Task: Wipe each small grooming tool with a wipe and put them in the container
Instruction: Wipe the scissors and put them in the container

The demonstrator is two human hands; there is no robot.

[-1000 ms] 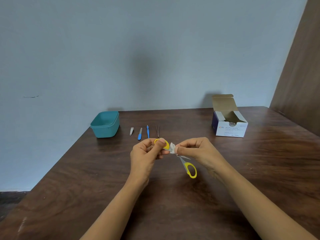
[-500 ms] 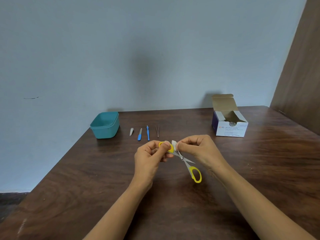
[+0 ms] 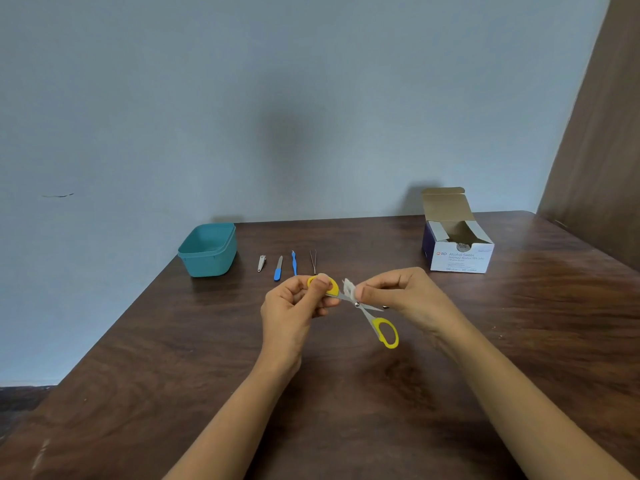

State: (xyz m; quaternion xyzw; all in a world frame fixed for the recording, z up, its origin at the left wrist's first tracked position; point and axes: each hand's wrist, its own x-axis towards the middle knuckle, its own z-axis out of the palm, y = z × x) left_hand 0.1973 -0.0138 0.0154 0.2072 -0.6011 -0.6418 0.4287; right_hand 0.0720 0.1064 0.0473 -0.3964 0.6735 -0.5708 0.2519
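The open scissors point(image 3: 360, 306) are pinched by the left hand point(image 3: 294, 306); the wipe point(image 3: 349, 288) is pinched in the right hand point(image 3: 401, 292). Fingertips could be nicked by exposed blades.

A dark brown wooden table point(image 3: 519, 341) with pronounced grain stands against a plain pale blue-grey wall point(image 3: 277, 81). A short dark mark point(image 3: 57, 195) crosses the wall at left. A brown wooden panel point(image 3: 602, 133) rises at right. Dark floor point(image 3: 20, 403) shows at lower left. Lighting is soft and even.
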